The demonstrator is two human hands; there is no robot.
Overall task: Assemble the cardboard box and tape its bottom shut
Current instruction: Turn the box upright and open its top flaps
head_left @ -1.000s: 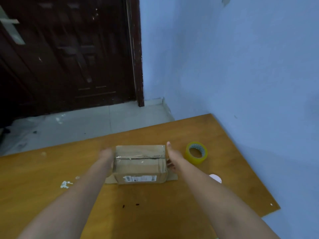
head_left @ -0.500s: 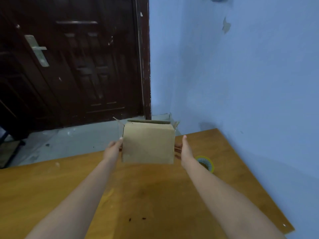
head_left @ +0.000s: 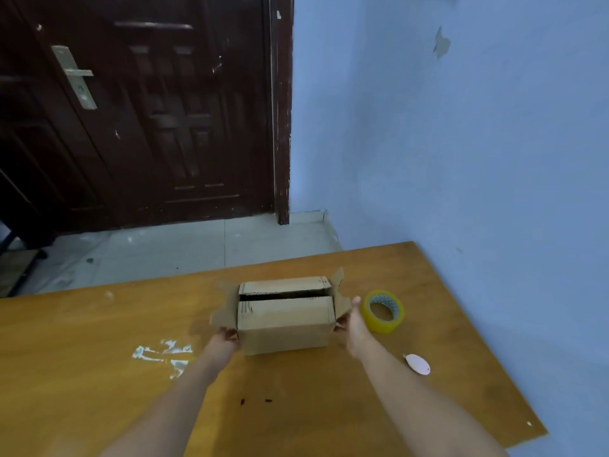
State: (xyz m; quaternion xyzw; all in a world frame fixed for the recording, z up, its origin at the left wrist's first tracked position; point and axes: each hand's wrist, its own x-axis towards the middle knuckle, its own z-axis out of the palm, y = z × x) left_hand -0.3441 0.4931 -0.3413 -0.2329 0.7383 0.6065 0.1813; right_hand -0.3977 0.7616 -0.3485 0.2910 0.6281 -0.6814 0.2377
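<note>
A small brown cardboard box (head_left: 285, 328) rests on the wooden table (head_left: 99, 351) in front of me. Its two long top flaps lie nearly closed with a dark slit between them, and its two short side flaps stick out to the left and right. My left hand (head_left: 223, 341) grips the box's lower left side. My right hand (head_left: 354, 328) holds the right side, fingers tucked under the right flap. A roll of yellowish clear tape (head_left: 382, 312) lies flat just right of my right hand.
A small pale pink oval object (head_left: 418, 364) lies on the table by my right forearm. White scuffs (head_left: 164, 354) mark the tabletop at the left. A blue wall borders the table's right edge. Beyond the far edge are a tiled floor and a dark door.
The box sat taped side up, was lifted and turned over in the air, and now rests on the table with its untaped flaps on top. Both hands stayed on its sides.
</note>
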